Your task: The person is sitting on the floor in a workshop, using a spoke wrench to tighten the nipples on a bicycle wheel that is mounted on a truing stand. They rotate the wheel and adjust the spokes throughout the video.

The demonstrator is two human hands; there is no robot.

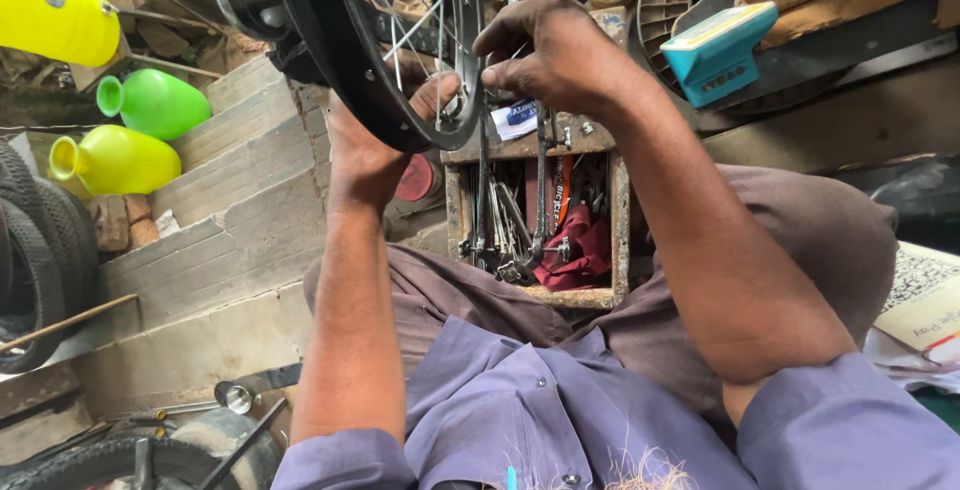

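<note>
While both hands grip wheel (370, 50) | L hand (365, 155) rim, R hand (555, 55) spokes | teal box (715, 50) upper-R

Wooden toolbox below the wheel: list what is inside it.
The wooden toolbox holds metal tools, a dark red cloth and a long black part standing upright. Its top end is hidden by the wheel and the right hand.
</note>
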